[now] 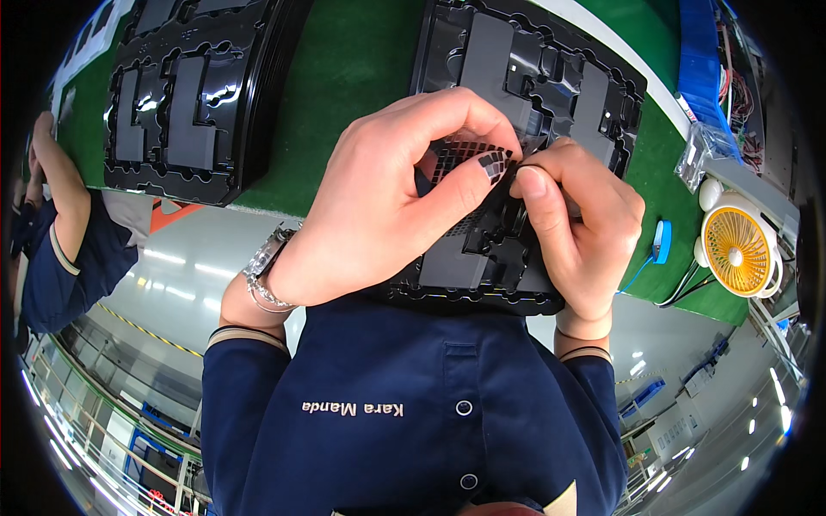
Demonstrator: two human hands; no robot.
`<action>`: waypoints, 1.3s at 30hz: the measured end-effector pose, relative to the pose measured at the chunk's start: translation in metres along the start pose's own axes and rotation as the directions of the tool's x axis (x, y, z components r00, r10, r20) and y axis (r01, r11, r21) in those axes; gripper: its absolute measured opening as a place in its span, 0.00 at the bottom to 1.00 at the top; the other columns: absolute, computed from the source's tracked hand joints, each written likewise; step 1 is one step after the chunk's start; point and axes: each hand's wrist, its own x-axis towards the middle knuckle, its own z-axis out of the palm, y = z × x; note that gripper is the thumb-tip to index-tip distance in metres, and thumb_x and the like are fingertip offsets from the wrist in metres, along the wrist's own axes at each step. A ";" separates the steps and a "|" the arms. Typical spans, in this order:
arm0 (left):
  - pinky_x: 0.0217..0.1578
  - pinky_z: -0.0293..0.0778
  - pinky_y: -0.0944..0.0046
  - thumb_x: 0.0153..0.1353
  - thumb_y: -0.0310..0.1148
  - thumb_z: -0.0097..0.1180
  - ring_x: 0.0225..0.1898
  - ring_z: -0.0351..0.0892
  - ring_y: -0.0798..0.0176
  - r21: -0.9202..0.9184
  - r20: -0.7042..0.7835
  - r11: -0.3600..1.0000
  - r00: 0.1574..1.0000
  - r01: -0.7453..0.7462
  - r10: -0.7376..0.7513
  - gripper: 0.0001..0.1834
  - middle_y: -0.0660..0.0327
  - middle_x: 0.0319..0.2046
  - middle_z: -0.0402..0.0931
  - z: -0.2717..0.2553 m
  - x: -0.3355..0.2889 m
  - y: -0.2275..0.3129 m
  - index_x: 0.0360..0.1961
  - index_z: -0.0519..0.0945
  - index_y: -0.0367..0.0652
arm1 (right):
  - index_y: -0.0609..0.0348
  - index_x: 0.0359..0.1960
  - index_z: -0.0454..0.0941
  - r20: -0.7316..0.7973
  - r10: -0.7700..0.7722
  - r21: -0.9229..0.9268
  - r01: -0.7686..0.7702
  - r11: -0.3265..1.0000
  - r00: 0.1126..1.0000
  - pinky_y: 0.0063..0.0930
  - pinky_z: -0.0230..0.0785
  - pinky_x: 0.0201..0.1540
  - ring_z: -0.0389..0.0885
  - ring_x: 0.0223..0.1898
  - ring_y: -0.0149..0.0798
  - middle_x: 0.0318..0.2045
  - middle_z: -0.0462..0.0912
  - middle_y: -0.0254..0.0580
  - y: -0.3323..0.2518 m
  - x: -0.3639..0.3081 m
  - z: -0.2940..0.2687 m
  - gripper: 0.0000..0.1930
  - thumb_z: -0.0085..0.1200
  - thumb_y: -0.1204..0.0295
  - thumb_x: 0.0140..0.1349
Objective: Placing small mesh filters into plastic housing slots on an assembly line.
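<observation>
My left hand (379, 198) and my right hand (585, 232) meet over a black moulded tray (533, 69) that lies on the green mat (353, 52). Between them is a small dark sheet with a fine grid pattern (469, 155). The left thumb and fingers pinch its edge, and the right thumb and forefinger pinch it from the right. The tray holds flat grey L-shaped parts in its pockets. My hands hide its near half. There is a metal watch band on my left wrist.
A stack of similar black trays (185, 95) with grey parts stands at the upper left. At the right are a small yellow fan (736, 249), a clear plastic bag (701, 150) and a blue cable piece (661, 241). Another person's arm in a navy sleeve (64, 206) is at the left edge.
</observation>
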 end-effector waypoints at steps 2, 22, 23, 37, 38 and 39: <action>0.44 0.74 0.69 0.62 0.25 0.57 0.40 0.78 0.70 0.021 -0.006 1.000 1.000 0.002 -0.002 0.07 0.63 0.35 0.77 0.000 0.000 0.001 0.40 0.78 0.35 | 0.65 0.28 0.78 0.006 0.014 -0.018 -0.014 1.000 1.000 0.23 0.63 0.23 0.72 0.20 0.32 0.21 0.77 0.38 0.000 -0.001 0.000 0.05 0.58 0.76 0.60; 0.34 0.72 0.70 0.59 0.26 0.60 0.34 0.77 0.71 0.138 -0.031 0.984 0.993 -0.110 0.115 0.06 0.63 0.32 0.80 0.001 0.000 0.001 0.37 0.82 0.38 | 0.60 0.23 0.77 -0.050 -0.068 -0.109 0.062 0.992 0.996 0.26 0.61 0.17 0.70 0.14 0.33 0.15 0.72 0.36 0.000 0.003 0.000 0.05 0.63 0.77 0.51; 0.35 0.72 0.70 0.59 0.26 0.60 0.35 0.77 0.71 0.098 -0.033 0.992 0.996 -0.076 0.079 0.06 0.64 0.33 0.80 0.001 0.000 0.001 0.38 0.82 0.38 | 0.60 0.22 0.77 -0.053 -0.069 -0.098 0.064 0.993 0.996 0.26 0.61 0.17 0.70 0.14 0.33 0.15 0.72 0.35 0.001 0.002 -0.002 0.05 0.63 0.77 0.51; 0.41 0.71 0.72 0.62 0.27 0.58 0.39 0.76 0.74 -0.113 0.060 0.991 0.996 0.070 -0.063 0.08 0.65 0.37 0.78 -0.003 0.000 -0.003 0.42 0.78 0.36 | 0.61 0.23 0.77 0.066 -0.006 0.022 0.005 1.000 0.998 0.26 0.60 0.18 0.70 0.14 0.33 0.16 0.72 0.35 -0.001 0.002 -0.003 0.05 0.63 0.78 0.51; 0.41 0.71 0.72 0.62 0.27 0.58 0.39 0.76 0.74 -0.109 0.060 0.992 0.996 0.070 -0.063 0.08 0.65 0.37 0.78 -0.003 0.000 -0.003 0.42 0.78 0.36 | 0.61 0.23 0.77 0.070 -0.012 0.014 0.011 1.000 0.997 0.26 0.60 0.18 0.70 0.15 0.33 0.16 0.73 0.36 0.000 0.002 -0.003 0.05 0.63 0.78 0.51; 0.41 0.71 0.72 0.62 0.27 0.58 0.39 0.76 0.74 -0.106 0.061 0.992 0.996 0.070 -0.063 0.08 0.65 0.37 0.78 -0.002 0.000 -0.003 0.42 0.78 0.36 | 0.61 0.23 0.77 0.073 -0.017 0.006 0.017 1.000 0.997 0.27 0.60 0.18 0.71 0.15 0.33 0.16 0.73 0.36 0.000 0.001 -0.002 0.05 0.63 0.77 0.51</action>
